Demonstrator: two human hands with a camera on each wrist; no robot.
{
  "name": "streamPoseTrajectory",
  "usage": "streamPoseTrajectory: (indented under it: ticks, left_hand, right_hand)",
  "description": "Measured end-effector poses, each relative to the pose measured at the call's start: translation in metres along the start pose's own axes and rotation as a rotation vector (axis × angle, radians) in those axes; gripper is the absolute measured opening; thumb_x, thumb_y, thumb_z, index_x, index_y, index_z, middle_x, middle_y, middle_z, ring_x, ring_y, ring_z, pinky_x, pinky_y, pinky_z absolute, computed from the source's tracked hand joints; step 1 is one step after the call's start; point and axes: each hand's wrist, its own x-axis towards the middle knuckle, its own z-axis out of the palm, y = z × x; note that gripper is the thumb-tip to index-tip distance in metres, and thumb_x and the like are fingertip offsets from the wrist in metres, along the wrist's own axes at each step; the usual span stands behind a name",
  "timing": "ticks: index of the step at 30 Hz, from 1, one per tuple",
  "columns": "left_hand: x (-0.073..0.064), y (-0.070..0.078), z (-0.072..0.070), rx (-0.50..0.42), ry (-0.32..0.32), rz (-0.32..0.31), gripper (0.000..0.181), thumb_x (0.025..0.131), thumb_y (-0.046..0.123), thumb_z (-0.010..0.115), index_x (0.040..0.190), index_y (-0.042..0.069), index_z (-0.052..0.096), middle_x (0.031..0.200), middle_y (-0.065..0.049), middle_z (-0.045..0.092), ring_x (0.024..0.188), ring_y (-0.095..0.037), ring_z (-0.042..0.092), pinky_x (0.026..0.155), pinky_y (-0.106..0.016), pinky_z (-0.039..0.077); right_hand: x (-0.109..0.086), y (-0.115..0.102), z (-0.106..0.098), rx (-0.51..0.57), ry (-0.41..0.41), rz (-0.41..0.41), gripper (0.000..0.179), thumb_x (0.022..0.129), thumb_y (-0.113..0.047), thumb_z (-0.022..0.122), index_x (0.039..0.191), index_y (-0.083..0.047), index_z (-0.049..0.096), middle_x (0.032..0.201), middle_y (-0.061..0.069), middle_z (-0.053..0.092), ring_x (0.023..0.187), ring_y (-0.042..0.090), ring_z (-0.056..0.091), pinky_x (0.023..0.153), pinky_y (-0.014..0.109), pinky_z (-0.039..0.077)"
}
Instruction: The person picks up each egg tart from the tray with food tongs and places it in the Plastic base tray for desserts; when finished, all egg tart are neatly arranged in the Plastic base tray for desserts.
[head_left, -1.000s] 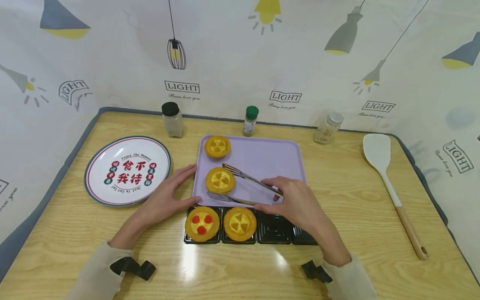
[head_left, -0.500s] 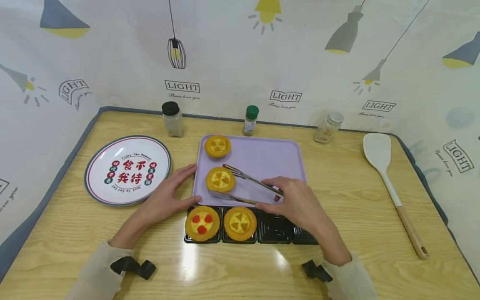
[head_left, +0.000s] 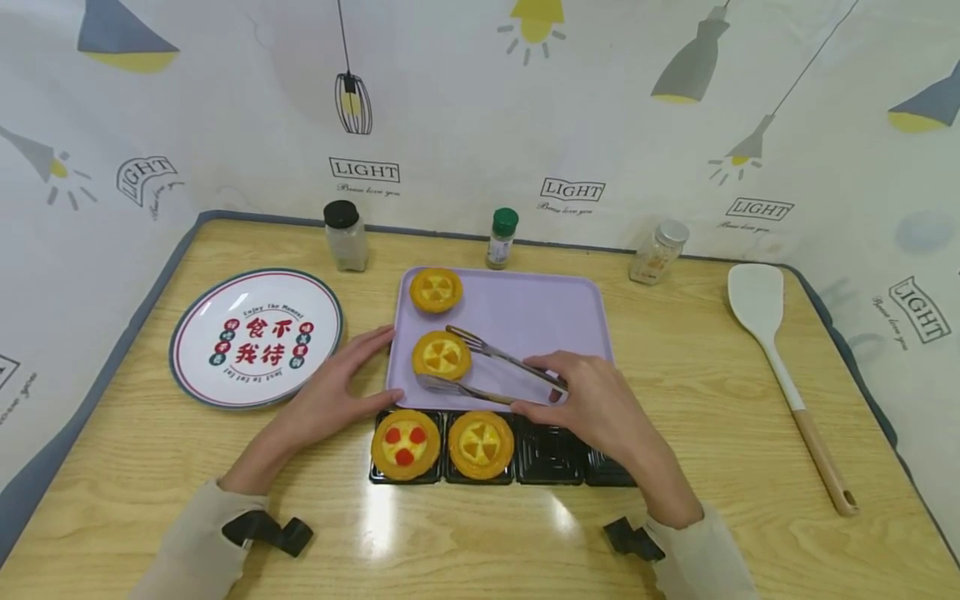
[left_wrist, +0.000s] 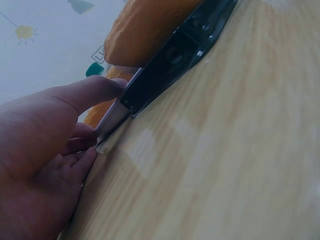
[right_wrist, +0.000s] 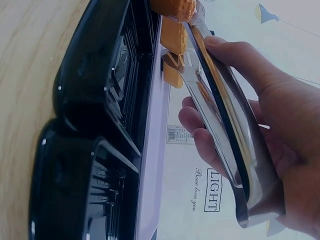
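Observation:
My right hand (head_left: pixel 596 408) holds metal tongs (head_left: pixel 517 363) between thumb and fingers. The tongs' two arms stand apart, one tip behind and one in front of the nearer egg tart (head_left: pixel 441 355) with orange wedges on top. That tart sits on the lilac tray (head_left: pixel 540 312), close to its left side. A similar tart (head_left: pixel 437 289) lies at the tray's back left corner. At the left edge of the tray my left hand (head_left: pixel 330 408) rests, thumb at the front corner and fingers extended along the side. In the left wrist view, the thumb (left_wrist: pixel 100 90) touches near the black container.
In front of the tray a black compartmented container (head_left: pixel 550 457) holds a red-dotted tart (head_left: pixel 405 446) and a wedge-topped tart (head_left: pixel 480 447) in its left compartments. A printed plate (head_left: pixel 257 339) lies left, a white spatula (head_left: pixel 772 358) right. Several spice jars (head_left: pixel 501 239) stand at the back.
The tongs' front arm has drawn slightly closer to the nearer tart. Both hands have kept their places, and the whole head view has shifted a little.

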Motion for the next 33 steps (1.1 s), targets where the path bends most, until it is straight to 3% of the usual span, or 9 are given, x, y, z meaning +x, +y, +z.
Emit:
streamPoseTrajectory:
  ticks: [10, 20, 26, 33]
  left_hand:
    - [0.000, 0.000, 0.001, 0.003, -0.001, 0.011, 0.084, 0.084, 0.048, 0.075, 0.153, 0.025, 0.034, 0.158, 0.003, 0.027, 0.145, -0.024, 0.021, 0.114, -0.057, 0.019]
    - [0.001, 0.000, -0.001, 0.015, 0.006, 0.001, 0.085, 0.084, 0.049, 0.074, 0.154, 0.024, 0.033, 0.158, 0.003, 0.027, 0.145, -0.023, 0.022, 0.115, -0.054, 0.020]
    - [0.002, 0.002, -0.002, 0.010, 0.000, -0.003, 0.084, 0.084, 0.047, 0.075, 0.154, 0.023, 0.034, 0.159, 0.002, 0.027, 0.145, -0.024, 0.021, 0.115, -0.054, 0.020]
    - [0.001, 0.002, -0.001, 0.014, 0.000, -0.005, 0.084, 0.084, 0.046, 0.075, 0.153, 0.022, 0.034, 0.159, 0.001, 0.027, 0.145, -0.025, 0.022, 0.115, -0.055, 0.020]
  right_hand:
    - [-0.003, 0.001, -0.004, 0.015, 0.005, -0.003, 0.058, 0.079, -0.049, 0.079, 0.120, -0.009, 0.070, 0.099, 0.005, 0.071, 0.065, 0.009, 0.058, 0.053, 0.022, 0.048]
    - [-0.012, 0.003, -0.023, 0.046, 0.098, -0.035, 0.053, 0.076, -0.044, 0.083, 0.117, -0.012, 0.071, 0.092, -0.003, 0.070, 0.065, 0.006, 0.059, 0.052, 0.024, 0.048]
    - [-0.032, 0.015, -0.048, 0.025, 0.169, -0.056, 0.051, 0.074, -0.036, 0.087, 0.117, -0.013, 0.071, 0.085, -0.009, 0.067, 0.063, 0.003, 0.057, 0.049, 0.023, 0.047]
    - [-0.066, 0.029, -0.077, 0.029, 0.194, -0.031, 0.053, 0.072, -0.026, 0.089, 0.120, -0.020, 0.070, 0.084, -0.015, 0.066, 0.064, 0.005, 0.059, 0.050, 0.020, 0.048]
